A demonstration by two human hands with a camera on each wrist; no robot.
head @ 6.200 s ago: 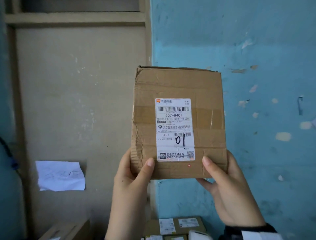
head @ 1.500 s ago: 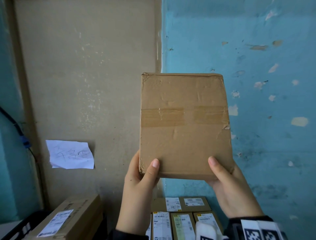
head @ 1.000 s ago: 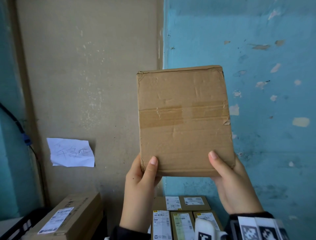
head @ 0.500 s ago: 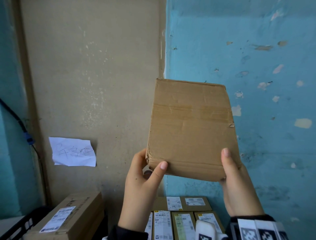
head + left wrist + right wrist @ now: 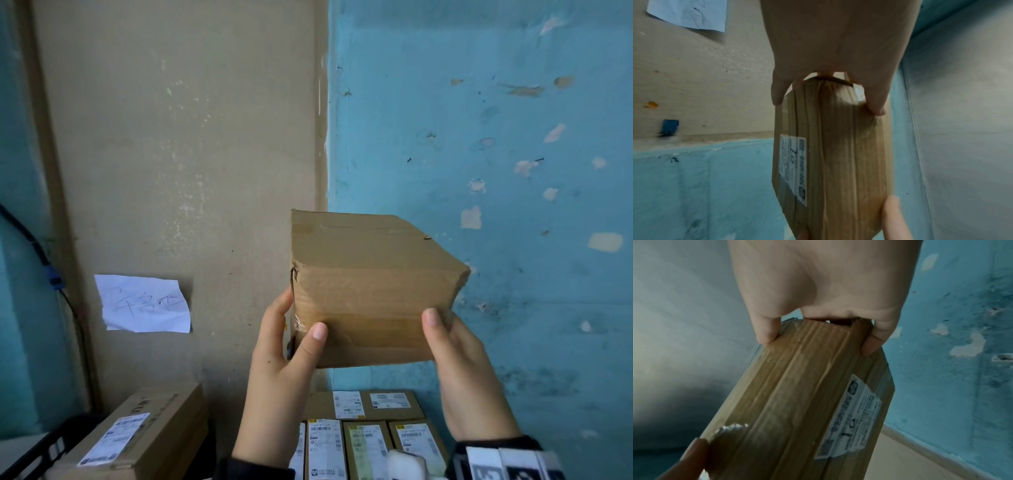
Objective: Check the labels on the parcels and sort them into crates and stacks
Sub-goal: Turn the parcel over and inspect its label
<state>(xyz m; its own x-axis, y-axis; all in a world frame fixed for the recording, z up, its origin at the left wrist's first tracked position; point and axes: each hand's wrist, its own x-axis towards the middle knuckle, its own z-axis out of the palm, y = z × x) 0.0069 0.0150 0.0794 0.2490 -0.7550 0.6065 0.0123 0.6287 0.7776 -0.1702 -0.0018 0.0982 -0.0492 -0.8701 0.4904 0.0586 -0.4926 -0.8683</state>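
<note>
Now, from the head view, we have tipped the parcel (image 5: 370, 291) flat, left hand (image 5: 284, 370) and right hand (image 5: 466, 373) each curled round a lower corner, above the labelled boxes (image 5: 363, 442). At both wrists its label (image 5: 793, 168) faces away, so reading looks done and placing comes next.

Parcel storeroom: labelled cartons (image 5: 363, 442) against peeling wall (image 5: 496, 137).

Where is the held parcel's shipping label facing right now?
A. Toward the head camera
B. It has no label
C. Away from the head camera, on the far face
C: the head view shows only plain taped cardboard on the parcel, while the left wrist view shows the label on the far face.
</note>
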